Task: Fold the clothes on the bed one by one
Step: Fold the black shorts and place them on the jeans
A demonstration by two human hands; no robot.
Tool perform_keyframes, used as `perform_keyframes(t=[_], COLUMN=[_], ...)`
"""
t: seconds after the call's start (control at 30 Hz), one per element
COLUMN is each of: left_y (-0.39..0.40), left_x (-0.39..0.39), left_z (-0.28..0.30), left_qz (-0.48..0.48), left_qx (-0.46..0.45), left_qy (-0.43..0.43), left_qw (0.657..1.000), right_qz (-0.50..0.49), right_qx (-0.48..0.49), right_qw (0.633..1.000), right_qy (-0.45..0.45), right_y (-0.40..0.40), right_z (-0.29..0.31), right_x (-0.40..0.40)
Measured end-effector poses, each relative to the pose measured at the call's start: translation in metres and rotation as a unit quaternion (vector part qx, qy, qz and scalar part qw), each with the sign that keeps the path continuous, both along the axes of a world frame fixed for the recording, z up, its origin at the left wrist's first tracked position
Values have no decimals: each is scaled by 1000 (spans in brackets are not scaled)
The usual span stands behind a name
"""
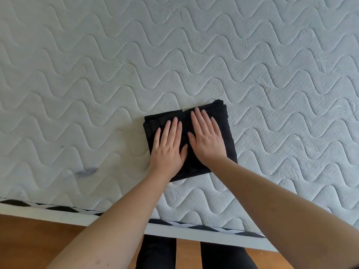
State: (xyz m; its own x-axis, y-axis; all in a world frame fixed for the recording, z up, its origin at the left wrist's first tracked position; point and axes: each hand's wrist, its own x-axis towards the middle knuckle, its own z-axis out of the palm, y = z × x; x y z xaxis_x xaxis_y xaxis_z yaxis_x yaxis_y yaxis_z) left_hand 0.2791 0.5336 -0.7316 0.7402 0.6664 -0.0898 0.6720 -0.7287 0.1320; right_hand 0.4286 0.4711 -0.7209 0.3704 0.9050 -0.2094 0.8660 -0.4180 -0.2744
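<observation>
A black garment (194, 164) lies folded into a compact rectangle on the white quilted mattress (116, 74), close to its near edge. Both palms are flat on top of it. My left hand (168, 146) presses the left half with straight fingers pointing away from me. My right hand (206, 136) presses the right half the same way, thumb nearly touching the left thumb. The hands cover much of the garment's top. No other clothes show in view.
The mattress's near edge (194, 228) has a black-and-white patterned trim above a white bed frame. Below it is a wooden floor (29, 239), and my legs in dark trousers (155, 253) stand against the bed.
</observation>
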Motion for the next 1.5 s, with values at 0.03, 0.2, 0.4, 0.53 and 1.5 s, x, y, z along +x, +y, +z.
perform_keyframes(t=[0.03,0.2,0.4,0.53,1.5], left_y=[2,15,28,22,-33], left_x=[-2,-14,-41,-33,-1], left_z=[-3,-7,0,11,162], left_qz=[-6,-12,74,254,321], left_qx=[-1,-20,-78,-196,-357], left_qy=[6,-10,-52,-208,-210], left_qw=[1000,1000,993,924,852], right_qz=[18,33,-14,-130,-292], right_qx=[-18,-47,-30,50,118], right_qw=[999,996,999,988,908], right_qy=[-18,-75,-37,65,276], right_y=[-1,-19,-40,-42,-139], right_z=[-9,-27,-21,-17,146], right_x=[2,25,49,46,62])
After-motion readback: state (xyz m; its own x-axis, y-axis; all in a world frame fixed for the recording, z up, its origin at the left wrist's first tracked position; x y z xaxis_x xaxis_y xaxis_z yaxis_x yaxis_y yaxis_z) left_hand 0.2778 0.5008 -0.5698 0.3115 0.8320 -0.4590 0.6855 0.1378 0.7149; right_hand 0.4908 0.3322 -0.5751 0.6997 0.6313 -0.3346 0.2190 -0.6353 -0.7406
